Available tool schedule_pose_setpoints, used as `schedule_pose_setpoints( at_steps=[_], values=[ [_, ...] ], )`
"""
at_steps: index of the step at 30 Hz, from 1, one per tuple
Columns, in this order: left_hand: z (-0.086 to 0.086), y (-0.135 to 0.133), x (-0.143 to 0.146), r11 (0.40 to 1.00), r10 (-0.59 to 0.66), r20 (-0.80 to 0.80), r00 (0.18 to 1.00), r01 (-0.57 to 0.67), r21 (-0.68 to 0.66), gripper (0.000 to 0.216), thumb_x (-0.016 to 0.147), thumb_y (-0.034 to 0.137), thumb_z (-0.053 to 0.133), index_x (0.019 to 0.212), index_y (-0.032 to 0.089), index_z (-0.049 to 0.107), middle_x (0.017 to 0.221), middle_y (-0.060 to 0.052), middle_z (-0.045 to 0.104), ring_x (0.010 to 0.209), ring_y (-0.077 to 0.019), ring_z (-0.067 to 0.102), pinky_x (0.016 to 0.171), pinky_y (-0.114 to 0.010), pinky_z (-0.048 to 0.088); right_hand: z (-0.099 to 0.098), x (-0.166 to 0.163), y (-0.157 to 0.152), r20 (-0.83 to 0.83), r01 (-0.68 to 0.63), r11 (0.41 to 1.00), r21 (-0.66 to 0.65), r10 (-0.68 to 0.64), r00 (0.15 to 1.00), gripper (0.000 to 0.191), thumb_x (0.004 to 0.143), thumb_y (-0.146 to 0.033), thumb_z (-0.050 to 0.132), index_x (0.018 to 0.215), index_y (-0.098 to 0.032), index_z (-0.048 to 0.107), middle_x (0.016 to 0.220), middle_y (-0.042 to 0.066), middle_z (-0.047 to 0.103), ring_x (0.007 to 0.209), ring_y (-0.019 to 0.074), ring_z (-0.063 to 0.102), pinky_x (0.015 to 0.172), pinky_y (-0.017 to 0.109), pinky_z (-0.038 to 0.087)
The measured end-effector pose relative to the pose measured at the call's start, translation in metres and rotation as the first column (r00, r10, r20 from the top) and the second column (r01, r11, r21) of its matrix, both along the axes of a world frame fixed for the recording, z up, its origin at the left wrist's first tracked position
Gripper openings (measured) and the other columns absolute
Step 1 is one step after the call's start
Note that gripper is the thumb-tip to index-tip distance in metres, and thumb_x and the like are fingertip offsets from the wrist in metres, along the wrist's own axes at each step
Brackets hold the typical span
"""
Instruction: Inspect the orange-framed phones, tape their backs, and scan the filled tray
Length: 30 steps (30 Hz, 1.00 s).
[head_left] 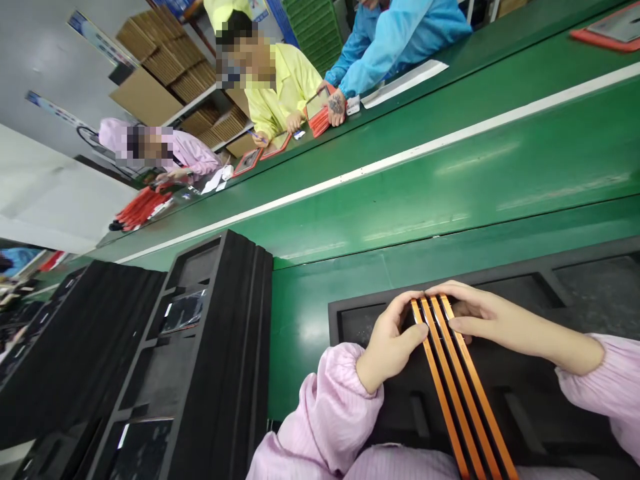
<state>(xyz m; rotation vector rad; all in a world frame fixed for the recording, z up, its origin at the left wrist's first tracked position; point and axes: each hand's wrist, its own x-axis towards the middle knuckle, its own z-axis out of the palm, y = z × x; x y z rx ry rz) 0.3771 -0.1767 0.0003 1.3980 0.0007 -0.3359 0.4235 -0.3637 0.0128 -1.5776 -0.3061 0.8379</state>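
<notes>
Several thin, flat slabs with shiny orange edges [467, 387] stand side by side on edge as one bundle, dark gaps between them. My left hand [393, 340] is closed on the bundle's left side, with the thumb on the nearest slab. My right hand [487, 317] grips the opposite side, its thumb pressed against the edge and the other fingers partly hidden. The far ends of the slabs lie between both hands; the near ends reach down toward my lap. Beneath the hands lies a black foam tray [560, 413] with shallow recesses.
Stacked black foam trays [233, 347] rise at the left, with glossy dark panels [145, 447] in some recesses. Beyond runs a green work surface [450, 180] with a white strip. Across it, people in yellow [293, 77], blue [390, 47] and pink [193, 147] clothing handle red-framed items.
</notes>
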Motion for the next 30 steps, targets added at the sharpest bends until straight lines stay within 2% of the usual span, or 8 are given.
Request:
schedule_pose_setpoints(
  at_steps=[4,12,15,18,24,27,30],
  values=[
    [-0.0006,0.0003,-0.0007,0.999,0.019,-0.004,1.000,-0.019,-0.040,0.046,0.074,0.035,0.069,0.115,0.021,0.054,0.122,-0.008,0.060,0.119,-0.0255,0.052,0.106,-0.041,0.036,-0.0030,-0.0013,0.0000,0.025,0.012,1.000,-0.024,-0.011,1.000,0.055,0.072,-0.049,0.058,0.120,-0.022,0.052,0.116,0.010,0.047,0.086,0.0217,0.060,0.070,0.037,0.056],
    [0.0005,0.0023,-0.0018,1.000,0.007,0.005,1.000,-0.007,-0.007,0.046,0.076,0.038,0.067,0.117,0.021,0.053,0.123,-0.009,0.060,0.119,-0.0254,0.052,0.105,-0.041,0.036,-0.0048,-0.0034,-0.0028,0.073,0.032,0.999,-0.039,-0.029,0.997,0.052,0.076,-0.051,0.055,0.119,-0.023,0.051,0.116,0.009,0.049,0.095,0.0253,0.058,0.080,0.043,0.054],
    [-0.0001,0.0051,-0.0025,0.998,-0.054,0.045,0.998,0.053,0.018,0.058,0.074,0.043,0.069,0.123,0.021,0.049,0.130,-0.010,0.054,0.124,-0.0289,0.047,0.107,-0.044,0.033,-0.0030,-0.0034,-0.0040,0.073,-0.029,0.999,-0.030,0.031,0.997,0.055,0.076,-0.049,0.055,0.124,-0.023,0.047,0.117,0.010,0.051,0.094,0.0251,0.059,0.083,0.045,0.053],
    [-0.0009,0.0081,-0.0028,0.991,-0.120,0.069,0.990,0.116,0.067,0.068,0.072,0.045,0.071,0.129,0.022,0.043,0.134,-0.010,0.048,0.127,-0.0304,0.043,0.109,-0.046,0.031,-0.0003,-0.0033,-0.0050,0.070,-0.085,0.996,-0.027,0.087,0.994,0.059,0.076,-0.044,0.058,0.130,-0.025,0.044,0.118,0.010,0.052,0.092,0.0246,0.060,0.082,0.044,0.053],
    [0.0017,0.0093,-0.0003,0.986,-0.159,0.039,0.986,0.157,0.060,0.064,0.073,0.041,0.069,0.127,0.022,0.041,0.131,-0.009,0.048,0.125,-0.0287,0.044,0.107,-0.043,0.031,0.0024,-0.0039,-0.0050,0.098,-0.045,0.998,-0.036,0.048,0.994,0.060,0.073,-0.042,0.062,0.130,-0.028,0.048,0.114,0.008,0.056,0.091,0.0251,0.059,0.078,0.041,0.054],
    [0.0050,0.0060,0.0010,0.989,-0.144,0.015,0.989,0.143,0.037,0.060,0.070,0.036,0.070,0.122,0.021,0.043,0.124,-0.008,0.052,0.119,-0.0269,0.047,0.104,-0.042,0.034,0.0001,-0.0048,-0.0029,0.111,-0.002,0.999,-0.038,0.007,0.994,0.055,0.073,-0.041,0.062,0.125,-0.026,0.051,0.108,0.007,0.059,0.087,0.0239,0.060,0.074,0.039,0.053],
    [0.0087,0.0004,0.0020,0.996,-0.061,-0.027,0.998,0.063,0.066,0.051,0.069,0.034,0.068,0.112,0.021,0.046,0.109,-0.006,0.056,0.104,-0.0234,0.053,0.095,-0.039,0.040,-0.0041,-0.0062,0.0019,0.123,0.054,0.996,-0.075,-0.045,0.991,0.047,0.075,-0.042,0.060,0.117,-0.024,0.054,0.096,0.006,0.061,0.080,0.0221,0.060,0.070,0.037,0.053]
  ],
)
